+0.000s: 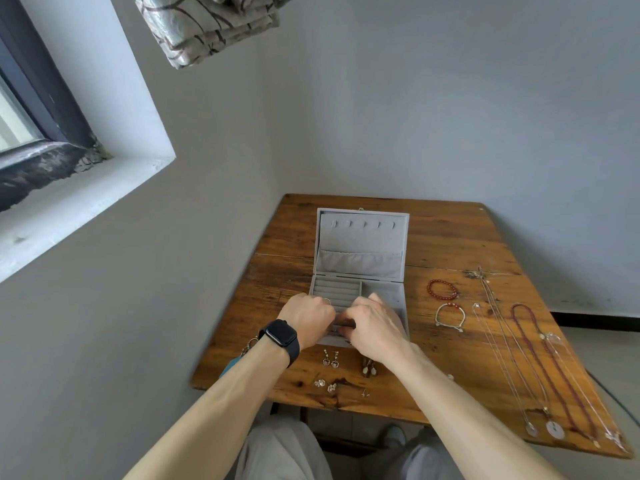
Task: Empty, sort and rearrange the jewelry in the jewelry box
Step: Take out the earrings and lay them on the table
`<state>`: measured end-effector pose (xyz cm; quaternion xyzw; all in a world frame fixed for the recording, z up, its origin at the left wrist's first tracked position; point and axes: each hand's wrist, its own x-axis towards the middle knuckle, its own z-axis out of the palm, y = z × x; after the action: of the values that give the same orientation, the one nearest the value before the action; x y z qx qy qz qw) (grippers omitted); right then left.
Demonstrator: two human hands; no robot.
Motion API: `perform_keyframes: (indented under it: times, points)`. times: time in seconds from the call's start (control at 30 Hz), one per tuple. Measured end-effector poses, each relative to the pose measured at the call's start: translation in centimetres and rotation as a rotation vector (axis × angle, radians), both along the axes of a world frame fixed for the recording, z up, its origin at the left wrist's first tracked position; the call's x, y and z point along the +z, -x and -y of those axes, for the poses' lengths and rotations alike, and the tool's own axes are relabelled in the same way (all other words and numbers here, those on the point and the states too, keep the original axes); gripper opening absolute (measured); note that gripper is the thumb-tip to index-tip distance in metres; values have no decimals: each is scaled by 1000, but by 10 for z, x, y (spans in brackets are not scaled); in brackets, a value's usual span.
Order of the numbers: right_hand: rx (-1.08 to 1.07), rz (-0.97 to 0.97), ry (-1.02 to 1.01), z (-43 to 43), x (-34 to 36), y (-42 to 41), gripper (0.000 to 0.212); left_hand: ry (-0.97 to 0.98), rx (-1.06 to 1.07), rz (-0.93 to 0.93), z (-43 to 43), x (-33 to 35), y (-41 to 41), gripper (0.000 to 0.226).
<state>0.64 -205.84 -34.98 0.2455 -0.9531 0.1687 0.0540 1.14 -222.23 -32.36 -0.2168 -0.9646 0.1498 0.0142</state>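
Observation:
A grey velvet jewelry box (389,299) stands open on the wooden table (450,237), its lid (360,244) upright with hooks and a pocket. Its ring rolls and back right compartment look bare. My left hand (308,320) and my right hand (375,329) meet over the box's front compartments, fingers curled round a small dark item (346,325); I cannot make out what it is. Earring pairs (330,358) lie on the table in front of the box. To the right lie a red bead bracelet (443,289), a cord bracelet (450,315) and several long necklaces (533,351).
The table sits in a wall corner, with a window sill at the left. A teal object with a key ring (235,362) lies by my left wrist at the table's left edge. More small earrings (325,384) lie near the front edge, above my knees.

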Motion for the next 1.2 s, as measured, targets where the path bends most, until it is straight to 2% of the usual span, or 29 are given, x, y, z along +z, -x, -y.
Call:
perform_keyframes:
  times: [0.23, 0.4, 0.5, 0.57, 0.67, 0.8, 0.97, 1.07, 1.2]
  points:
    - [27, -4, -78, 9, 3, 7, 23, -63, 9, 45, 8, 3, 2, 25]
    - [61, -89, -198, 17, 0, 8, 22, -122, 31, 75, 10, 4, 1, 23]
    - [56, -59, -159, 16, -5, 7, 24, -132, 25, 66, 11, 2, -1, 25]
    - [27, -28, -43, 13, -3, 6, 20, -140, 15, 53, 13, 0, -3, 26]
    - [-55, 40, 279, 0, 5, -6, 2, -179, -4, 52, 14, 0, -2, 26]
    - [-171, 212, 694, -26, 8, -46, 11, -209, -3, 78, 15, 3, 2, 24]
    - [-339, 381, 996, -61, -5, -97, 15, -275, 43, 157, 16, 4, 6, 11]
    - [-417, 429, 1156, -80, -13, -118, 25, -436, 125, 179, 16, 2, 4, 7]
    - [-543, 488, 1266, -97, -22, -130, 20, -781, 250, 186, 8, 0, -9, 9]
